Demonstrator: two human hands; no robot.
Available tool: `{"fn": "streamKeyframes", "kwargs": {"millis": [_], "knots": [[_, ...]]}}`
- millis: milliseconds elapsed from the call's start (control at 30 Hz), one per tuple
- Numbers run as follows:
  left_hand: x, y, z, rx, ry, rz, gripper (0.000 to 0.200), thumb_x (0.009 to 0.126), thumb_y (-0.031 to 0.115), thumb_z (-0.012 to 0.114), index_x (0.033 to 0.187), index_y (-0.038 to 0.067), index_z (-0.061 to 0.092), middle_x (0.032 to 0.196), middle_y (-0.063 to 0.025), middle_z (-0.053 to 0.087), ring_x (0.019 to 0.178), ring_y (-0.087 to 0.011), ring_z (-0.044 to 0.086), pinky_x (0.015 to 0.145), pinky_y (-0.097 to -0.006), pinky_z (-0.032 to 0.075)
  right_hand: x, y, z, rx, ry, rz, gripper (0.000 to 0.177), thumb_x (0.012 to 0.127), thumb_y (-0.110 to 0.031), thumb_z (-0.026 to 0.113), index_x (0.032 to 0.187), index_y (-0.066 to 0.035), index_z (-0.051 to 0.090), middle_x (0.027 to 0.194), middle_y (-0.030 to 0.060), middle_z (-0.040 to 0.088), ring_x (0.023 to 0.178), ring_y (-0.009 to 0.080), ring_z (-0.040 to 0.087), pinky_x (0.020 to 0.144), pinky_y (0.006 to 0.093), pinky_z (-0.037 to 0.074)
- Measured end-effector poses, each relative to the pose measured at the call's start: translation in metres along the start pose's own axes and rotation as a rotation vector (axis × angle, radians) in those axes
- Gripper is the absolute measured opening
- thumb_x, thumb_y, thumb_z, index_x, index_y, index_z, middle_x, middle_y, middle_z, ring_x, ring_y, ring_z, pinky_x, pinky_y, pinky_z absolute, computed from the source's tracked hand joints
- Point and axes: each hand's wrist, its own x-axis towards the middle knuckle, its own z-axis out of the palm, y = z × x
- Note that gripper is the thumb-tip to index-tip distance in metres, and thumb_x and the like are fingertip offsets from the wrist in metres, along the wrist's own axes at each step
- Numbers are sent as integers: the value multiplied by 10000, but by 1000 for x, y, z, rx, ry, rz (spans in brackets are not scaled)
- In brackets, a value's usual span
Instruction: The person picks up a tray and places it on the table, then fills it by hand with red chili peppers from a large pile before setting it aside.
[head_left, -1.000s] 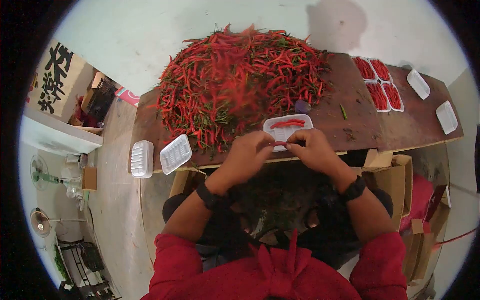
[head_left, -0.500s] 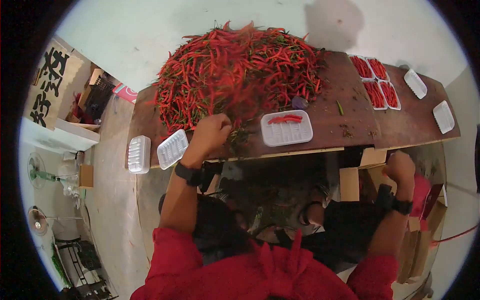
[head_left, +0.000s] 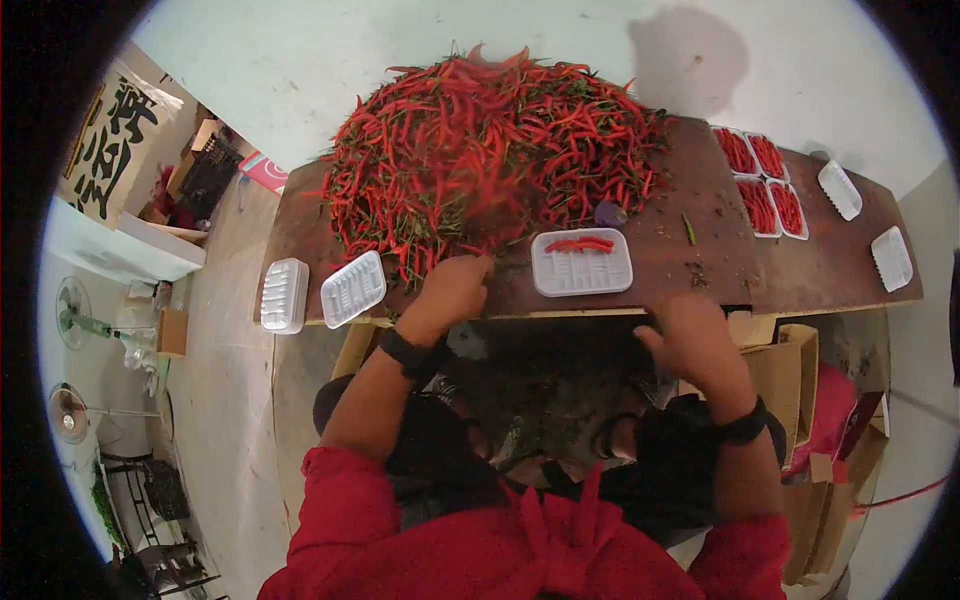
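Note:
My left hand (head_left: 452, 294) is at the front edge of a large heap of red chillies (head_left: 500, 150), its fingers curled towards the heap; what they hold, if anything, is hidden. My right hand (head_left: 692, 335) hovers by the table's front edge, right of a white tray (head_left: 582, 277), thumb apart from the other fingers and nothing visible in it. A few red chillies (head_left: 580, 244) lie along the back of that tray.
Four trays filled with chillies (head_left: 757, 207) stand on the right of the brown table (head_left: 720, 260). Empty white trays lie at the far right (head_left: 891, 259) and at the left (head_left: 354, 289), beside stacked trays (head_left: 285, 296). Open cardboard boxes (head_left: 790, 375) stand below.
My right hand has moved left and up, from over the boxes to the table's edge. My left hand has shifted slightly right in view. The whole view has shifted a little.

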Motion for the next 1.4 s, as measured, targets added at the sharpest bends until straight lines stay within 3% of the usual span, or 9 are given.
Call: {"fn": "streamKeyframes", "kwargs": {"millis": [200, 300, 367, 467, 833, 1000, 1100, 1233, 1400], "knots": [[-17, 3, -35, -196, -371, 233, 169, 700, 159, 585, 843, 82, 629, 788, -133, 624, 801, -349, 593, 691, -438, 469, 18, -33, 6, 35, -62, -182, 264, 738, -250, 668, 835, -14, 601, 795, 181, 600, 791, 361, 585, 708, 453, 463], [-15, 3, -40, -266, -355, 207, 193, 713, 171, 569, 873, 92, 643, 803, -123, 634, 807, -338, 597, 697, -424, 476, 27, -30, 24, 108, -23, -242, 269, 742, -248, 666, 855, -14, 597, 804, 175, 599, 793, 356, 587, 709, 450, 465], [-8, 2, -38, -242, 16, 62, 188, 731, 160, 556, 888, 91, 634, 807, -125, 615, 800, -329, 595, 696, -423, 477, 33, -33, 24, 93, -45, -248, 269, 742, -247, 666, 859, -16, 596, 814, 169, 600, 795, 352, 589, 711, 445, 467], [3, -4, -18, -130, 226, 100, 180, 741, 147, 564, 906, 104, 622, 863, -120, 573, 807, -332, 588, 678, -435, 481, 43, -36, 27, 55, -77, -258, 265, 743, -245, 664, 868, -21, 596, 838, 158, 601, 802, 344, 592, 712, 436, 472], [10, -1, -7, 3, 82, 67, 178, 742, 105, 599, 911, 72, 552, 910, -126, 521, 846, -346, 563, 711, -444, 473, 57, -48, 31, 79, 11, -348, 233, 712, -234, 676, 824, -38, 622, 835, 152, 612, 790, 327, 612, 691, 437, 488], [4, -7, -16, 28, 66, 105, 194, 740, 112, 599, 921, 65, 549, 911, -134, 533, 851, -345, 563, 707, -438, 471, 63, -53, 32, 41, -76, -309, 242, 765, -221, 645, 907, -29, 605, 858, 153, 597, 808, 338, 594, 717, 435, 466], [0, -2, -36, -41, 138, 101, 200, 727, 113, 600, 916, 57, 565, 881, -146, 556, 834, -353, 566, 700, -421, 471, 67, -54, 34, 154, 48, -299, 210, 769, -179, 635, 907, -24, 606, 852, 156, 597, 778, 343, 596, 705, 431, 469], [-6, 12, -54, -396, 28, 9, 189, 744, 127, 618, 909, 34, 603, 850, -125, 608, 780, -254, 608, 683, -347, 478, 69, -61, 29, 449, 240, -284, 197, 761, -115, 629, 927, -14, 606, 859, 160, 608, 767, 331, 605, 689, 395, 477], [-16, 35, -49, -806, -110, -27, 191, 780, 144, 622, 920, 13, 616, 851, -89, 630, 752, -159, 610, 678, -296, 478, 72, -68, 25, 774, 275, -129, 238, 742, -83, 662, 953, 6, 597, 844, 111, 634, 738, 186, 610, 663, 289, 475]]}}
